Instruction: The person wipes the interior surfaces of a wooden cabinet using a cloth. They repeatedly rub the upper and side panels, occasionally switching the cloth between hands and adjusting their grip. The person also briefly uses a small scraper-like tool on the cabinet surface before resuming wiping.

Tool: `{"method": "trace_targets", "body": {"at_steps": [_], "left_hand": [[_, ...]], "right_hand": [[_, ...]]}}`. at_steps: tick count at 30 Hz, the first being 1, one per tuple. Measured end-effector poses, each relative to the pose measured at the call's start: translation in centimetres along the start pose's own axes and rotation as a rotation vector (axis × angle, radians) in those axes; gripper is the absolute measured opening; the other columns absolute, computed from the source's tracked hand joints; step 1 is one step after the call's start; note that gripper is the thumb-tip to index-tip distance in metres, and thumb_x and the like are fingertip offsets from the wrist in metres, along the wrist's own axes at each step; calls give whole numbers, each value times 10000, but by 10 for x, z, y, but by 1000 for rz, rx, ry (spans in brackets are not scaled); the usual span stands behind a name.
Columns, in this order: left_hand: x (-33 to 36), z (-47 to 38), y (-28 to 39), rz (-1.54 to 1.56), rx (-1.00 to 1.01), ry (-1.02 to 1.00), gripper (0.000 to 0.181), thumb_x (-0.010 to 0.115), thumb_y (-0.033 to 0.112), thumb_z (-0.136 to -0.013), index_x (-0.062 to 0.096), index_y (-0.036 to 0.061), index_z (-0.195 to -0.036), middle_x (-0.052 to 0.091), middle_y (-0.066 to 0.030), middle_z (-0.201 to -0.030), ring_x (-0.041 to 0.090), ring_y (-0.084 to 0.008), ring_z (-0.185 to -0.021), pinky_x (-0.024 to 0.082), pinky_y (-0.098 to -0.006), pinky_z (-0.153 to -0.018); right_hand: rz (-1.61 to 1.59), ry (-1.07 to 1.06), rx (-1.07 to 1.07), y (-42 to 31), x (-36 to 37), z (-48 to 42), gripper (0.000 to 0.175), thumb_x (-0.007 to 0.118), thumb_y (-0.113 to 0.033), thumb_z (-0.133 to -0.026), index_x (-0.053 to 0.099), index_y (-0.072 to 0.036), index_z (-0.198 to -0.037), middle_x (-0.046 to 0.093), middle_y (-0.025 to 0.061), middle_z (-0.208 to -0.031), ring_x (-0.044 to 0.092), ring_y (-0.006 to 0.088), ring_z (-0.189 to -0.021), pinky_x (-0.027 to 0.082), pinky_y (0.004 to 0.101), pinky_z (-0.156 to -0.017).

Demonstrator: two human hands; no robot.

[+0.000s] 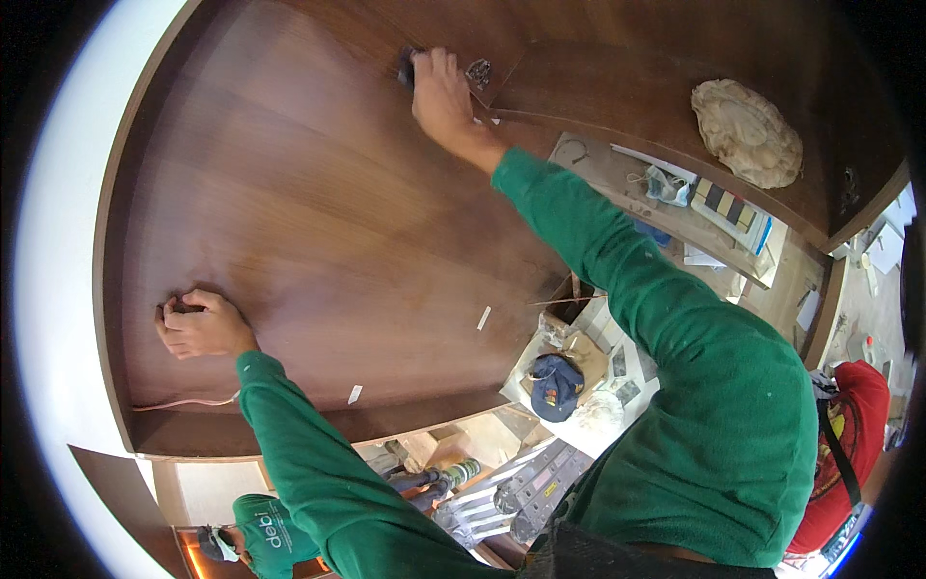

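Note:
My right hand (443,98) grips a small dark block or pad (406,67) against the brown wood-grain panel (325,210) of a cabinet, near its upper corner. What the block is made of cannot be made out. Close beside that hand sits a shiny metal fitting (479,73). My left hand (206,323) rests on the same panel at the lower left, fingers curled; a dark patch shows between them, and whether they hold anything is unclear. Below it a thin pinkish cable (184,403) runs along the panel. Two small white stickers (484,318) mark the surface.
A raised wooden edge (108,253) frames the panel. A bundled beige cloth (749,134) lies on the shelf at right. Below are an aluminium ladder (539,485), a navy cap (557,387) and a cluttered bench (615,170). One person (271,532) wears green, another (843,449) red.

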State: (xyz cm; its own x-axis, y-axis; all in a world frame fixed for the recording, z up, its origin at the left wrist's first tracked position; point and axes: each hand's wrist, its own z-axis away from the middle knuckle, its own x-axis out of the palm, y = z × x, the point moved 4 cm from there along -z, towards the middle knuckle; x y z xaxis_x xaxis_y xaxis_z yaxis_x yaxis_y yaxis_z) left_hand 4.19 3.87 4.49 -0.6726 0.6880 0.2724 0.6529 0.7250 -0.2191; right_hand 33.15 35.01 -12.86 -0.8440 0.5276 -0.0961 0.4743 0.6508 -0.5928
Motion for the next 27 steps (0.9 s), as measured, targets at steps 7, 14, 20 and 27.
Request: {"method": "trace_targets", "body": {"at_steps": [7, 14, 20, 27], "left_hand": [[-2, -2, 3, -12, -7, -3, 185, 611, 250, -888, 647, 120, -1014, 634, -81, -1276, 567, -293, -1178, 428, -500, -934], [-6, -1, 0, -8, -5, -7, 185, 607, 249, -892, 646, 123, -1021, 626, -82, -1268, 564, -308, -1179, 430, -496, -947], [-7, -1, 2, 19, -34, -8, 232, 604, 253, -891, 680, 97, -1046, 633, -85, -1279, 574, -314, -1184, 437, -507, -949], [-12, -3, 7, 12, -38, -31, 199, 610, 248, -896, 657, 111, -1033, 625, -101, -1292, 578, -313, -1177, 445, -498, -954]], "right_hand": [[70, -8, -5, -11, 4, -14, 302, 622, 1, -821, 569, 41, -1116, 538, 230, -1176, 545, 410, -1113, 493, 523, -907], [26, -39, -9, -38, 1, -29, 330, 599, 24, -834, 570, 24, -1163, 527, 222, -1181, 530, 418, -1137, 500, 532, -915], [7, -57, -66, -66, 1, -51, 309, 634, -31, -824, 583, 54, -1117, 541, 245, -1193, 536, 417, -1144, 489, 544, -923], [-10, -55, -70, -76, -2, -74, 394, 681, 18, -778, 555, 55, -1149, 519, 244, -1195, 542, 423, -1132, 521, 545, -886]]}}
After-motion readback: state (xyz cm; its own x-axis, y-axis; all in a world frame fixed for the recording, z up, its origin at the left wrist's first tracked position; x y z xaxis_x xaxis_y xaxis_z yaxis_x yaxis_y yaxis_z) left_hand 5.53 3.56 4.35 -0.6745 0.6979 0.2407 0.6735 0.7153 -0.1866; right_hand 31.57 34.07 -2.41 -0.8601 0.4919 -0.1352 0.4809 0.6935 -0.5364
